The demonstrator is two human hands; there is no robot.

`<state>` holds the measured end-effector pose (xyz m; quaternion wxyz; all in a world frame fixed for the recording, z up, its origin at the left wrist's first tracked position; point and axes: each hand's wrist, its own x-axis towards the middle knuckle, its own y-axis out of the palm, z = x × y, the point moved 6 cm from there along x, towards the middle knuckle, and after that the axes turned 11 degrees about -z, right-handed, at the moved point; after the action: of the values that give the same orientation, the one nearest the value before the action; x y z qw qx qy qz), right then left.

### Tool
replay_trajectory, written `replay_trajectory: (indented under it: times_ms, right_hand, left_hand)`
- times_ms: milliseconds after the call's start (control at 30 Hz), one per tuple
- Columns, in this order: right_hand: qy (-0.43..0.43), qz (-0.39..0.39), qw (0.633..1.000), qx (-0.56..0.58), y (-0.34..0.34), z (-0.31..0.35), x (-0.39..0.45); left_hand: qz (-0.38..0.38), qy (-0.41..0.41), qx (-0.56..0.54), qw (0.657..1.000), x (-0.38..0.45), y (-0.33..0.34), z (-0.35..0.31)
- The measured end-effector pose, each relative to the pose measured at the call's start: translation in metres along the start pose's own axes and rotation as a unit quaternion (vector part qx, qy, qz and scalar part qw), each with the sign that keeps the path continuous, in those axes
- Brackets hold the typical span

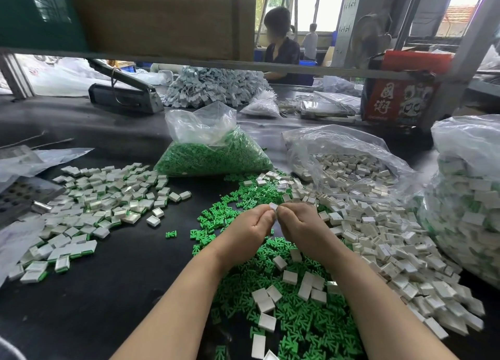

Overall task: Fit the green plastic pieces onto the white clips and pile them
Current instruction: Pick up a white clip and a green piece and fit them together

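- Both hands meet above the middle of the black tabletop (113,292), knuckles up, fingertips pressed toward each other.
- The left hand (253,225) has its fingers curled in, and a small white clip (273,206) shows at their tips, pinched between thumb and forefinger.
- The right hand (299,223) is curled the same way, its fingertips touching that clip from the other side; whether a green piece sits inside its grip cannot be told.
- Loose green plastic pieces (295,330) lie spread under and between the forearms, running to the near edge, with a few white clips scattered on top.
- A heap of bare white clips (378,235) lies just right of the hands, spilling from an open clear bag (346,154).
- The pile of fitted clips (108,202), white with green edges, lies toward the left edge, well apart from the hands.
- A clear bag of green pieces (213,154) stands beyond the hands, toward the far edge.
- A full bag of fitted clips (465,197) stands at the right edge.
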<state>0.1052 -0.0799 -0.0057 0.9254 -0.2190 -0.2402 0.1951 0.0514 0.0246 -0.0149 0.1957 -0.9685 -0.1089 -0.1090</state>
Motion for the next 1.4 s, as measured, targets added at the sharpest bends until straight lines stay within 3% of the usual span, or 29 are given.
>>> replay_trajectory:
  times_ms: [167, 600, 1100, 1200, 1400]
  right_hand:
    - [-0.015, 0.023, 0.999, -0.045, 0.005, 0.004, -0.003]
    - [-0.003, 0.023, 0.989, -0.143, 0.011, -0.002, -0.003]
    - [0.009, 0.028, 0.988, -0.149, 0.009, -0.004, -0.005]
    - [0.022, 0.028, 0.994, -0.099, 0.009, -0.004, -0.005]
    - [0.095, 0.081, 0.978, 0.165, 0.002, 0.003, -0.005]
  left_hand:
    - [-0.006, -0.007, -0.005, 1.000, 0.000, 0.001, 0.002]
    - [-0.011, -0.001, 0.102, 0.995, 0.000, 0.008, 0.003]
    - [0.000, 0.021, 0.173, 0.985, 0.001, 0.011, 0.007]
    - [0.003, 0.021, 0.133, 0.991, 0.001, 0.008, 0.009]
    - [0.013, -0.054, -0.108, 0.993, 0.000, 0.001, 0.011]
